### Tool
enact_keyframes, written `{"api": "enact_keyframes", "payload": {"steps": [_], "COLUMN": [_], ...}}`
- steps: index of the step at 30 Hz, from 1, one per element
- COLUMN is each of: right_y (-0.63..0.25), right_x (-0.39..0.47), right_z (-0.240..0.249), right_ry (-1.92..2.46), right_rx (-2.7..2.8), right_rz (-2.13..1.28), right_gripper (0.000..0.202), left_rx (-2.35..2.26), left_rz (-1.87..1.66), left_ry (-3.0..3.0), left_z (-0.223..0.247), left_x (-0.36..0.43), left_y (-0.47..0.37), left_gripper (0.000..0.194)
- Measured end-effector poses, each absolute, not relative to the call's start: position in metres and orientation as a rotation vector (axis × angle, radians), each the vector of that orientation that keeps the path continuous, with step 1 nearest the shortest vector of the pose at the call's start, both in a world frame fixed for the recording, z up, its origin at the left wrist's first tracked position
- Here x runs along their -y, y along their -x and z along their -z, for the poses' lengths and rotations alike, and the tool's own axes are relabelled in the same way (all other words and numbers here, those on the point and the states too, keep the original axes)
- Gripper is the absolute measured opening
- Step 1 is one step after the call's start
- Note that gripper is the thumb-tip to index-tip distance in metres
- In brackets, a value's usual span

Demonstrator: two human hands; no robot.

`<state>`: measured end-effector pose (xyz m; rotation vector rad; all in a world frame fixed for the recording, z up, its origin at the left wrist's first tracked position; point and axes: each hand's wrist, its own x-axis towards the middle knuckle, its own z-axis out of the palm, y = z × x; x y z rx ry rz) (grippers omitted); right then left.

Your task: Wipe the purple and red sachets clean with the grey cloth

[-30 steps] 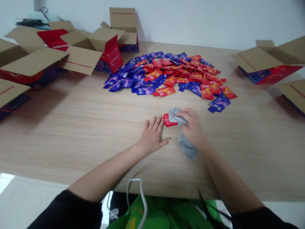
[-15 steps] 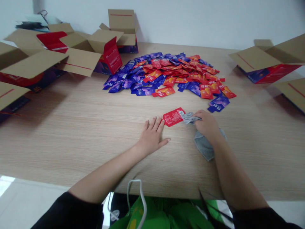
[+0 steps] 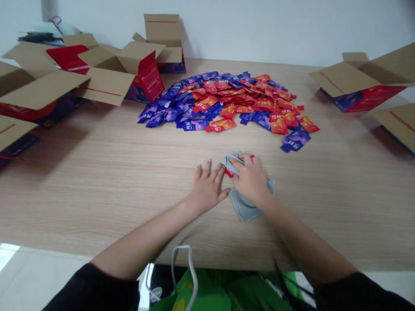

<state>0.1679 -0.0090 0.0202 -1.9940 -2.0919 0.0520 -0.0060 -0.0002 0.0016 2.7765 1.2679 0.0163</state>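
A red packet [image 3: 229, 173] lies flat on the table, mostly covered by a grey cloth [image 3: 246, 207] and my right hand. My left hand [image 3: 205, 190] rests flat with fingers spread, its fingertips at the packet's left end. My right hand [image 3: 251, 179] is closed on the cloth and presses it over the packet; part of the cloth trails below the hand on the tabletop. Beyond my hands is a wide pile of purple packets [image 3: 171, 113] and red-orange packets [image 3: 262, 103]. One purple packet [image 3: 295, 140] lies at the pile's near right edge.
Open cardboard boxes stand at the left [image 3: 45, 88], at the back left [image 3: 142, 77] and at the right [image 3: 359, 86] of the wooden table [image 3: 113, 172]. Dark items and a clip lie at the far left corner. A white cord hangs near the table's front edge.
My right hand has moved left with the grey cloth, from the packet's right end onto the packet, now mostly hiding it. My left hand has stayed in place.
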Motion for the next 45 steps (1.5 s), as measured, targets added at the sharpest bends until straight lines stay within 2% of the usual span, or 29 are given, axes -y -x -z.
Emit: {"api": "enact_keyframes", "payload": {"steps": [7,14,18,22,28,38,45], "right_y": [-0.225,-0.199,-0.209,-0.209,-0.159,-0.216,-0.206], "right_x": [-0.002,0.006,0.006,0.003,0.008,0.001,-0.001], "right_z": [-0.015,-0.025,-0.024,-0.024,-0.021,-0.008,-0.014], "right_ry": [2.123,2.190,2.110,1.971,1.689,2.207,1.845], "right_rx": [1.939,1.995,1.928,1.831,2.271,1.798,1.809], "right_rz": [-0.031,-0.003,-0.161,-0.050,-0.094,0.031,0.007], "right_gripper": [0.044,0.039,0.040,0.045,0.053,0.048,0.052], "left_rx": [-1.247,-1.324,-1.350,-1.335,-1.335,-1.339,-1.340], "left_rz": [0.015,-0.082,-0.093,-0.100,-0.067,-0.043,-0.090], "left_ry": [-2.756,-2.736,-2.711,-2.690,-2.702,-2.685,-2.700], "left_z": [-0.005,0.002,0.001,-0.001,0.001,-0.003,0.000], "left_x": [-0.002,0.001,0.001,0.000,-0.001,-0.001,0.000], "left_y": [0.007,0.007,0.007,0.008,0.008,0.006,0.006], "left_gripper": [0.075,0.082,0.083,0.081,0.079,0.082,0.080]}}
